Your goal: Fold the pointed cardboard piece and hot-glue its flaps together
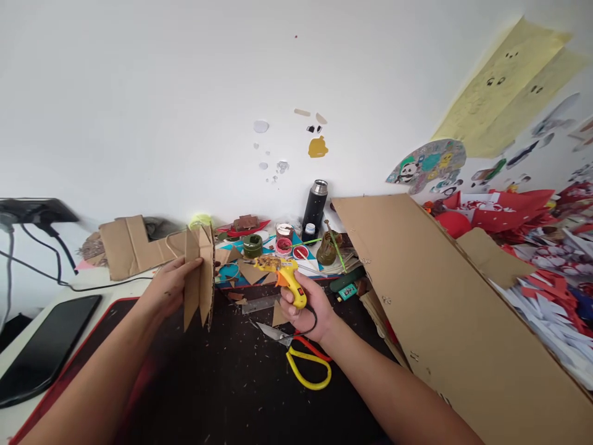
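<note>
My left hand (173,284) grips a folded cardboard piece (199,284) by its edge and holds it upright above the dark mat. In my right hand (310,309) is a yellow hot glue gun (288,278), its nozzle pointing left toward the cardboard with a gap between them. The fingers wrap round the handle, and a black cord hangs from its base. Below that hand lie scissors (308,368) with yellow and red handles, partly hidden. A clear ruler (262,305) and cardboard scraps (279,315) lie just beyond.
A large cardboard sheet (417,278) leans across the right side, with cut paper behind it. Paint jars (252,246) and a black flask (315,207) stand along the wall. A phone (49,346) lies at left, near a power strip (39,211) with cables.
</note>
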Available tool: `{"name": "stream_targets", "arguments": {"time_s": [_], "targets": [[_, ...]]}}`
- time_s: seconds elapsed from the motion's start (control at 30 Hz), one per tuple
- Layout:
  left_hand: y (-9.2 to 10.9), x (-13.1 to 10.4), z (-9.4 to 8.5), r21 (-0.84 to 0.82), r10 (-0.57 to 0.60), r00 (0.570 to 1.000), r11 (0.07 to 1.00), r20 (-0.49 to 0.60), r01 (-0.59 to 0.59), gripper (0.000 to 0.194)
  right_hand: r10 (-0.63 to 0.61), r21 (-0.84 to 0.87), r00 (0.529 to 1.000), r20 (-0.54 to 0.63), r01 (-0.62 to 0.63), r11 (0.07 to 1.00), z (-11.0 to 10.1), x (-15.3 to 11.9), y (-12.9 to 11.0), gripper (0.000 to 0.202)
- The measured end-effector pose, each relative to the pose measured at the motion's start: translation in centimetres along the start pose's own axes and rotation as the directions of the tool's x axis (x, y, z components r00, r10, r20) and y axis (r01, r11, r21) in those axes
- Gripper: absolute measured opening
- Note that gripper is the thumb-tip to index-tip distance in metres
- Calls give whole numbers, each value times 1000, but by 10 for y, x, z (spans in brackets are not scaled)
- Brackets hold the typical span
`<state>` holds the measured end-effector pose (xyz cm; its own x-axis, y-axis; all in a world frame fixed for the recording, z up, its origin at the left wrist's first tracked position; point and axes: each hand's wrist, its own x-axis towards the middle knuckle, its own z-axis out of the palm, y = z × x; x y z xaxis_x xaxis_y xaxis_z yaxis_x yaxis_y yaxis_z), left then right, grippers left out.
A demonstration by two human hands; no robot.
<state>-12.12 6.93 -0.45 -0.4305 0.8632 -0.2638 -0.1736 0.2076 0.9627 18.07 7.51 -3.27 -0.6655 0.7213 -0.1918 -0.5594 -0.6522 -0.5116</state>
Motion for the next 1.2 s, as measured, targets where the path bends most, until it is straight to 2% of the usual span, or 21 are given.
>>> {"name": "stream_targets", "arguments": {"time_s": [0.07, 0.2, 0.27, 0.37, 0.47, 0.53, 0.67, 0.8, 0.9, 1.0, 1.1, 1.2], "targets": [[3, -11, 5, -30, -28, 998, 999, 54, 30, 33, -12, 5, 1000, 20, 12, 1000, -2, 0, 3, 34], [-2, -33, 14, -59, -23, 995, 998, 95, 28, 43, -37, 13, 999, 9, 36, 999, -8, -3, 8, 35], [-9, -41, 17, -58, -38, 993, 997, 116, 45, 42, -39, -8, 999, -20, 39, 999, -11, -5, 8, 34], [-19, -52, 21, -68, -137, 980, 987, 147, 149, 36, -44, -78, 997, -58, 40, 996, -16, -8, 8, 36], [-28, -58, 25, -75, -222, 966, 970, 133, 233, 34, -61, -135, 995, -85, 49, 990, -17, -9, 9, 40], [-31, -62, 29, -97, -246, 960, 961, 131, 259, 36, -63, -163, 993, -101, 46, 986, -16, -9, 12, 42], [-35, -68, 36, -216, -236, 951, 936, 201, 278, 43, -44, -243, 995, -90, 20, 970, -10, -11, 19, 47], [-38, -73, 37, -210, -207, 943, 941, 261, 265, 33, -57, -340, 997, -45, 38, 940, -6, -14, 24, 46], [-39, -73, 35, -187, -276, 910, 921, 309, 343, 24, -105, -366, 994, -39, 84, 927, -4, -15, 24, 47], [-38, -72, 33, -184, -343, 877, 890, 337, 418, 42, -177, -369, 983, -38, 151, 917, -3, -15, 23, 45], [-38, -70, 33, -224, -306, 890, 893, 338, 392, 70, -212, -375, 976, -46, 180, 909, -2, -12, 24, 44], [-38, -68, 33, -258, -276, 903, 893, 330, 367, 75, -208, -375, 976, -58, 172, 911, 0, -10, 26, 46]]}}
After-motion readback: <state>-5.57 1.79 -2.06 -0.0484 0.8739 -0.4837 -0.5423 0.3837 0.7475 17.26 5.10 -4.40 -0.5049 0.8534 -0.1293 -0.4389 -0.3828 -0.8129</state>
